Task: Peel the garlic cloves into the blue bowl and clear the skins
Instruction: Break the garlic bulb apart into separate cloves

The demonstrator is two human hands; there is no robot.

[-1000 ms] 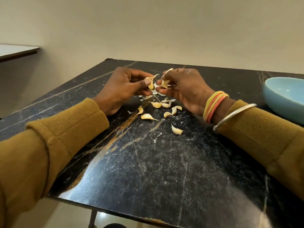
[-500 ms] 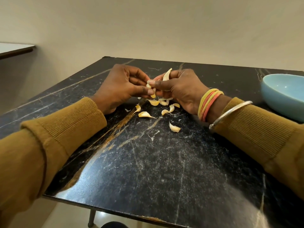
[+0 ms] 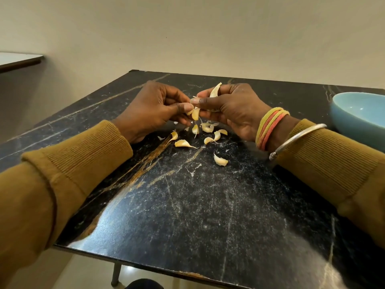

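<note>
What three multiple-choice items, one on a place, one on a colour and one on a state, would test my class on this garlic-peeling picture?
1. Where is the blue bowl?
A. at the right edge of the table
B. between the hands
C. on the floor

2. What colour is the table top?
A. white
B. black with pale veins
C. red

3. What are the hands doing?
A. resting flat on the table
B. both pinching one garlic clove above the table
C. lifting the bowl

Answers:
1. A, the bowl sits at the far right, beyond the right wrist.
2. B, the glossy top is dark with light and orange streaks.
3. B, the left hand and right hand meet at a garlic clove, above the loose garlic pieces.
</note>
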